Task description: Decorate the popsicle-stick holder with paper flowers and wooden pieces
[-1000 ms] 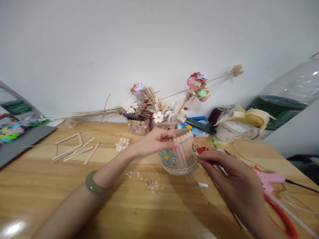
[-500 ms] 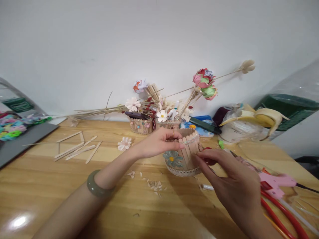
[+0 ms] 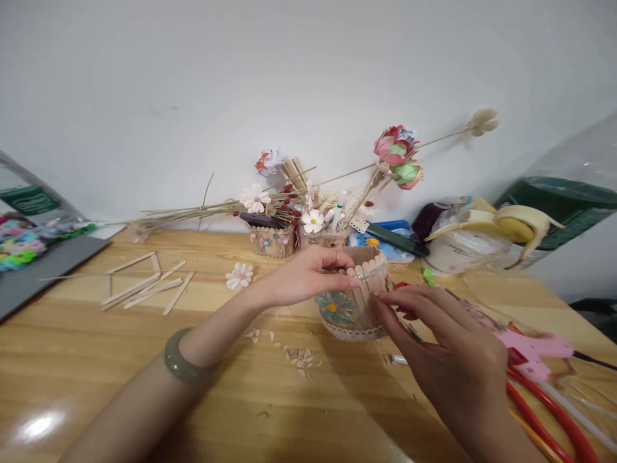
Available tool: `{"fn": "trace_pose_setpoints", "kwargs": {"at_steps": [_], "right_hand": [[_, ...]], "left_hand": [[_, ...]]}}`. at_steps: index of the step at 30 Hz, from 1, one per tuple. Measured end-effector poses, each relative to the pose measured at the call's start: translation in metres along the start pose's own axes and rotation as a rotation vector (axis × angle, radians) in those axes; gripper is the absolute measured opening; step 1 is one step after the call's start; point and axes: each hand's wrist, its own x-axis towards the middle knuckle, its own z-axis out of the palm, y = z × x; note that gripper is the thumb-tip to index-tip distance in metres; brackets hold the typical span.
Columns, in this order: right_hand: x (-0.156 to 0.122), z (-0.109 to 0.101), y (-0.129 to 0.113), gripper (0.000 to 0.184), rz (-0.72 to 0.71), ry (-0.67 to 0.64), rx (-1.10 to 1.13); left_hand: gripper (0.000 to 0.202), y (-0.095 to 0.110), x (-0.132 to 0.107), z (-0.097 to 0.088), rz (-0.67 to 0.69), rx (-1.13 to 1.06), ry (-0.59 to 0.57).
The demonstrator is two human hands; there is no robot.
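Note:
My left hand (image 3: 313, 276) grips the rim of a small popsicle-stick pot (image 3: 364, 299), thumb outside and fingers over the far side. A blue-grey flower (image 3: 333, 307) with a yellow centre is on the pot's front, and lace trim (image 3: 351, 333) runs round its base. The fingers of my right hand (image 3: 443, 347) are pinched against the pot's right side. Whatever they hold there is too small and hidden to make out. Small pale chips (image 3: 299, 357) lie on the table below the pot.
Loose popsicle sticks (image 3: 144, 283) and a white flower (image 3: 240, 276) lie to the left. Behind stand decorated pots (image 3: 270, 241) with dried and paper flowers. At right are a pink glue gun (image 3: 535, 350), red-handled scissors (image 3: 554, 411) and a banana peel (image 3: 525, 225).
My right fingertips have shifted slightly left along the pot's side. My left hand keeps its hold, and the view has moved a little.

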Motion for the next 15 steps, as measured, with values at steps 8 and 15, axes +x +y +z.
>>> {"fn": "trace_pose_setpoints", "kwargs": {"at_steps": [8,15], "right_hand": [[-0.001,0.000,-0.001,0.008,-0.061,0.015,-0.067],[0.000,-0.009,0.012,0.008,0.121,-0.056,0.146]], "left_hand": [[0.019,-0.001,0.000,0.000,0.001,-0.015,-0.002],[0.020,-0.003,0.000,-0.002,-0.028,-0.039,-0.008]]}}
